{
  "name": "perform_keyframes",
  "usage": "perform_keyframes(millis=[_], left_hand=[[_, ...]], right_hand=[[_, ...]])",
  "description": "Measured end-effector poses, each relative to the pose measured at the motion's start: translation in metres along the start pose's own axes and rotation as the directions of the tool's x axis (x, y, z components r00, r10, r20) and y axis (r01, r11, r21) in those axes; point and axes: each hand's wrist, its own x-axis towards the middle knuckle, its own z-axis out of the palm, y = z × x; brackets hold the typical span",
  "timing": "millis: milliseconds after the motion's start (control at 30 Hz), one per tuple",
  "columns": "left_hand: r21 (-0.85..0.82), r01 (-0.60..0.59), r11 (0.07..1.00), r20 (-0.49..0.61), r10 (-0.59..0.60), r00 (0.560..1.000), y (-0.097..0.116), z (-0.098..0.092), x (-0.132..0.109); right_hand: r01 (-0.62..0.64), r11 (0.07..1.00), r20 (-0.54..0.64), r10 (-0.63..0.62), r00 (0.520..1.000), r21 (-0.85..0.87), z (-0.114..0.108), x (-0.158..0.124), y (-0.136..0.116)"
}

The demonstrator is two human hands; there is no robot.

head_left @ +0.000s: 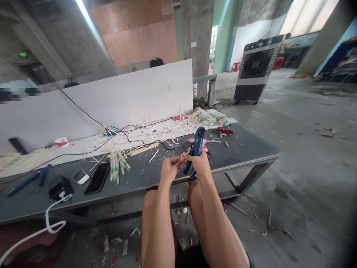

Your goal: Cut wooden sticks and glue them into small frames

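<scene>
Over the workbench (pixel 245 147), the right hand (pixel 198 163) grips blue shears (pixel 197 143), while the left hand (pixel 169 170) pinches something its fingers hide.

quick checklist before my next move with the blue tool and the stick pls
Right hand grip on the blue pistol-grip tool: ok, wrapped around it.
Left hand hold on the thin bamboo stick: ok, pinched in the fingers.
Stick touching the tool: cannot tell, the fingers block the view.
Black cord: cannot tell whether it is powered.
Bundled sticks: ok, apart from both hands.
Black phone: ok, off to the left of the hands.
</scene>
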Motion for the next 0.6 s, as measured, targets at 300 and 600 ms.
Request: perform_keyframes(millis=[300, 600], left_hand=[[0.008, 0.139, 0.990, -0.037, -0.139, 0.990, -0.002, -0.026, -0.015], [-0.151, 0.175, 0.973, 0.101, -0.160, 0.982, 0.005, -0.022, -0.015]], right_hand=[[0.079, 0.994, 0.105, -0.071, 0.992, -0.069, 0.004, -0.002, -0.002], [0.149, 0.966, 0.070, -0.137, 0.988, -0.213, 0.004, -0.002, 0.000]])
